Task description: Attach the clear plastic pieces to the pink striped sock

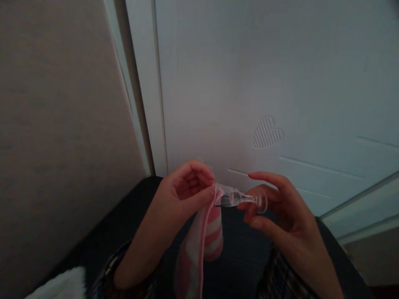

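Note:
A clear glass (232,197) with a narrow stem and round foot lies sideways between my hands, its foot to the right. My left hand (187,191) pinches a pink and white striped cloth (213,236) at the glass's rim; part of the cloth shows pink inside the opening, and the rest hangs down below. My right hand (280,207) is around the foot and stem, with fingers behind the glass, the thumb below it and the index finger stretched out above.
Below the hands is a dark surface (240,245). A white panel with embossed hearts (268,132) stands behind it, a beige wall (62,116) at the left. White fabric (64,284) lies at the bottom left.

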### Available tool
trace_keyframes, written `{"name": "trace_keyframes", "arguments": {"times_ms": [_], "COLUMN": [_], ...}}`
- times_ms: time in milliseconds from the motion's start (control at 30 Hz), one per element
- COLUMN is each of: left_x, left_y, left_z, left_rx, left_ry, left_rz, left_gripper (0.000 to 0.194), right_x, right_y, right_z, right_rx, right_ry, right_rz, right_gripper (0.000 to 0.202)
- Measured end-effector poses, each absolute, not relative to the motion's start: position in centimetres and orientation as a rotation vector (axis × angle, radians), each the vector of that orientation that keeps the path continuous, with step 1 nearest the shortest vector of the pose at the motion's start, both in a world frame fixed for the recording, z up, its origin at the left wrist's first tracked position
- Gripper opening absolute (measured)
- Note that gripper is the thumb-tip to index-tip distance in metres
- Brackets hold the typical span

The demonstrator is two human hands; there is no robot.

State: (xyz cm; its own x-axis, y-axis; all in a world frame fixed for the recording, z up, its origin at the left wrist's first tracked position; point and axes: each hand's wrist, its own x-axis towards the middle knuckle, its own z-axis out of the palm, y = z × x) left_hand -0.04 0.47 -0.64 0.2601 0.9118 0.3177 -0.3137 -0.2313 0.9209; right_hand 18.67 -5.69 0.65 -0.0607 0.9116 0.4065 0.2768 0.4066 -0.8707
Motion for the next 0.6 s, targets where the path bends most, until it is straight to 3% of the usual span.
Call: {"name": "trace_keyframes", "arguments": {"times_ms": [133,367,533,600], "left_x": [-0.06,0.07,0.1,0.08], "left_y": [0.67,0.93,0.86,0.84], "left_z": [-0.7,-0.65,-0.79,-0.8], "left_rx": [1.323,1.32,1.343,1.353], "left_ry": [0.602,0.549,0.538,0.535], "left_rz": [1.299,1.257,1.255,1.255], "left_gripper": [0.014,0.015,0.017,0.016], "right_x": [18.63,18.93,19.07,19.11], "right_y": [-5.65,-5.24,-5.23,-5.26], "right_z": [0.46,0.59,0.6,0.59], "right_rx": [-1.133,-1.221,-1.21,-1.211], "right_ry": [-1.607,-1.623,-1.678,-1.685], "right_rz": [0.656,0.596,0.599,0.624], "right_gripper": [0.027,0.012,0.034,0.031]}}
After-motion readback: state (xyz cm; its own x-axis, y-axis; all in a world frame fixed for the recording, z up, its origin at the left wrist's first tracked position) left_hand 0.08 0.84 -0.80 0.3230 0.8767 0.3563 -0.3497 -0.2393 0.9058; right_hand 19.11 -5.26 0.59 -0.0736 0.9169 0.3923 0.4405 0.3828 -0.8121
